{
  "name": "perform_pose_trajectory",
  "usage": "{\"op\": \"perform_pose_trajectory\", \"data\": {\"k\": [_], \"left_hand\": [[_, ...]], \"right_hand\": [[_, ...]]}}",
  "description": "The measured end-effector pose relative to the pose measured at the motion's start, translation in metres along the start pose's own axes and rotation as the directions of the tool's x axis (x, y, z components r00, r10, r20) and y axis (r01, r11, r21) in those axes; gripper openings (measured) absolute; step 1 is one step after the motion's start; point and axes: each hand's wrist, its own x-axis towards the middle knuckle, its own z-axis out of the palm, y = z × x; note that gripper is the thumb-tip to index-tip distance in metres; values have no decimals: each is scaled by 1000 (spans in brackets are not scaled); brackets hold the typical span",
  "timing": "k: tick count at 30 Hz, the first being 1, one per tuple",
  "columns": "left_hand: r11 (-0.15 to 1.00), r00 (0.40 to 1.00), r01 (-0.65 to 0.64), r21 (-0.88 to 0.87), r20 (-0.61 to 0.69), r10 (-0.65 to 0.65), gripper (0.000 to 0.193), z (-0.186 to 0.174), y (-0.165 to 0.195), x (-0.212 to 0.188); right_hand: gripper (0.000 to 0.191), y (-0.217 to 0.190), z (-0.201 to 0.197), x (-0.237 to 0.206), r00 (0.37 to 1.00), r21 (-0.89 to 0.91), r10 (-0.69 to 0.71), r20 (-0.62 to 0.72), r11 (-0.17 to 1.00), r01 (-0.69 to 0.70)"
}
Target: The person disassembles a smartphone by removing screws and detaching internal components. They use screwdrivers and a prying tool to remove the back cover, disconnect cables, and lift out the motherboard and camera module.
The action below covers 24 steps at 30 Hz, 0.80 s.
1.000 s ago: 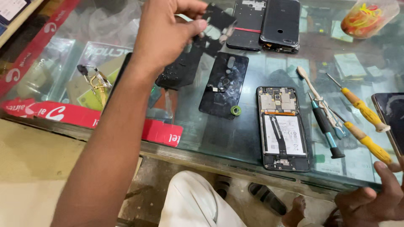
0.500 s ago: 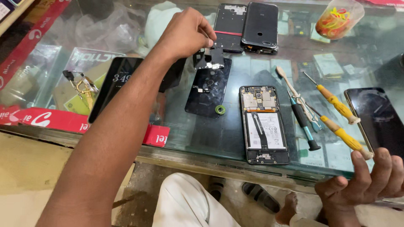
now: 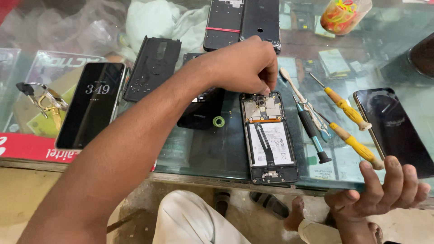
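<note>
Your left hand [image 3: 246,68] has swung off the black back cover [image 3: 153,68] and now pinches down at the 12 o'clock end of the opened phone [image 3: 269,135], at its circuit board; whatever the fingertips grip is hidden. Your right hand [image 3: 384,192] rests loosely spread, empty, at the glass counter [image 3: 203,149] edge.
</note>
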Motion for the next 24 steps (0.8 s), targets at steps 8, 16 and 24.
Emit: {"op": "perform_pose_trajectory", "data": {"k": [8, 16, 24], "left_hand": [[935, 994, -14, -354, -110, -27, 14, 19, -34, -8], [835, 998, -47, -549, -63, 15, 19, 20, -35, -6], [916, 986, -108, -387, 76, 148, 31, 6, -24, -12]], "right_hand": [[53, 3, 9, 4, 993, 25, -53, -103, 998, 55], [53, -7, 0, 11, 999, -1, 43, -28, 999, -43], [53, -6, 0, 3, 995, 37, 93, -28, 995, -92]]}}
